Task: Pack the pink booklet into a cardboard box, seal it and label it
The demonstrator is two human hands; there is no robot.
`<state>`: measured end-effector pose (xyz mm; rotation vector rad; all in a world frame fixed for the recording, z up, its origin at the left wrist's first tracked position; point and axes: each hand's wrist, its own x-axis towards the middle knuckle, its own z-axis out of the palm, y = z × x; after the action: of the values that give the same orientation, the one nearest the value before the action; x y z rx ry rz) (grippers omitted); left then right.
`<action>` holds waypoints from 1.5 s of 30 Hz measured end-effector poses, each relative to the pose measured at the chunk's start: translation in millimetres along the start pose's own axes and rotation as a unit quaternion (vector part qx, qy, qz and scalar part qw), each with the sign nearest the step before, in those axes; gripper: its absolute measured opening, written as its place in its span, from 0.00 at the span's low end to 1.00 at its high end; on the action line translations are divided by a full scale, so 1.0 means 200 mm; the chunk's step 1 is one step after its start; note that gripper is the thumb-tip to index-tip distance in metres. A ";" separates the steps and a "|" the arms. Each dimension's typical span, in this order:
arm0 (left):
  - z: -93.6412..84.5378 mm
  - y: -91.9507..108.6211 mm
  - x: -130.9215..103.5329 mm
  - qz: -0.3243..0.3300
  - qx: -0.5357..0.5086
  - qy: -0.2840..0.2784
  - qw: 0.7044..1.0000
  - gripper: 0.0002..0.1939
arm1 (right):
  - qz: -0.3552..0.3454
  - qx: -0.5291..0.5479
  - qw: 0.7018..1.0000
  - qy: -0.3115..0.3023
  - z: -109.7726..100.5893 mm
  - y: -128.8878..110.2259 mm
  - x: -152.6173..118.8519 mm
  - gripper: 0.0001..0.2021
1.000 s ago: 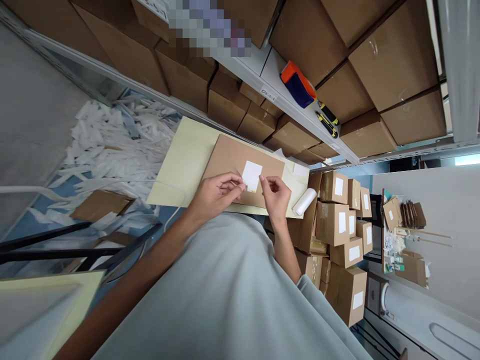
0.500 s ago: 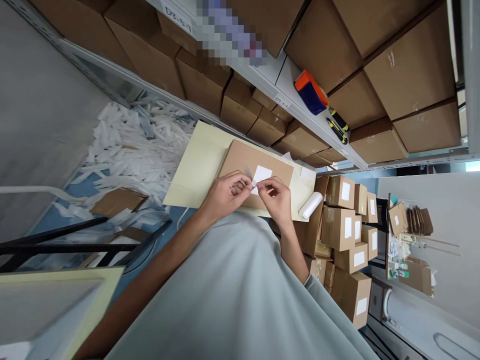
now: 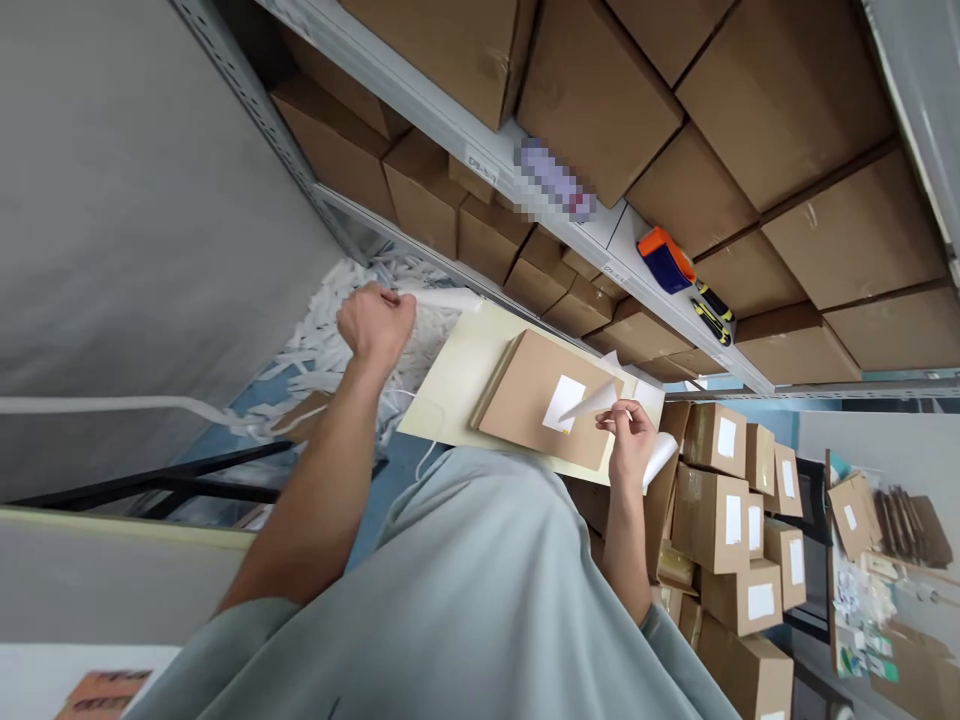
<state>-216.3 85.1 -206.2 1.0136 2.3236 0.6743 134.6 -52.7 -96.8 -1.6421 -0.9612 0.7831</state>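
My left hand is raised beyond the left end of the pale yellow board. Its fingers are closed on a white paper strip that trails to the right. Over the right part of a flat brown cardboard box, my right hand pinches a thin, curled white label by one edge. The label's tip hangs over a white rectangle on the box's top. A white roll lies beside my right wrist, partly hidden by it.
Shelves of brown boxes rise behind the board. An orange and blue tape dispenser and yellow-black cutters lie on a shelf edge. White paper scraps cover the floor at left. Labelled cartons are stacked at right.
My hands were together over the box and have parted. The left has swung up and left with the white strip; the right has moved right with the curled label. The view has shifted.
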 end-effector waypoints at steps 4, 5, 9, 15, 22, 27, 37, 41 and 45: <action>-0.18 0.02 0.31 0.044 -0.046 0.036 0.997 0.18 | 0.016 0.031 0.999 -0.008 0.00 0.00 0.00 0.14; -0.20 0.03 0.38 0.074 -0.057 0.028 0.995 0.23 | 0.019 0.038 0.999 -0.008 0.00 0.00 0.00 0.14; -0.18 0.08 0.43 0.189 -0.121 -0.003 0.975 0.42 | 0.020 0.067 0.998 0.005 0.02 0.02 -0.01 0.14; 0.13 0.27 -0.43 0.324 -0.304 -0.222 0.868 0.20 | 0.033 0.107 0.993 0.029 0.08 0.02 0.00 0.16; 0.34 0.33 -1.04 0.413 -0.345 -0.246 0.806 0.08 | 0.028 0.103 0.993 0.048 0.04 0.02 0.07 0.15; 0.37 0.37 -1.07 0.416 -0.310 -0.219 0.826 0.10 | 0.031 0.121 0.992 0.029 -0.02 0.04 0.09 0.15; 0.47 0.41 -1.04 0.130 -0.417 -0.301 0.848 0.24 | 0.017 0.027 0.994 -0.102 -0.21 0.10 0.19 0.21; 0.47 0.44 -1.06 0.080 -0.422 -0.331 0.840 0.25 | 0.002 -0.017 0.996 -0.084 -0.28 0.17 0.26 0.19; 0.46 0.48 -1.13 0.080 -0.423 -0.343 0.835 0.23 | 0.020 -0.032 0.992 -0.119 -0.32 0.24 0.33 0.18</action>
<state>23.2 -8.5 -158.1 0.8130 1.1185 1.0517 230.0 -29.7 -129.5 -1.6513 -1.1325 1.0007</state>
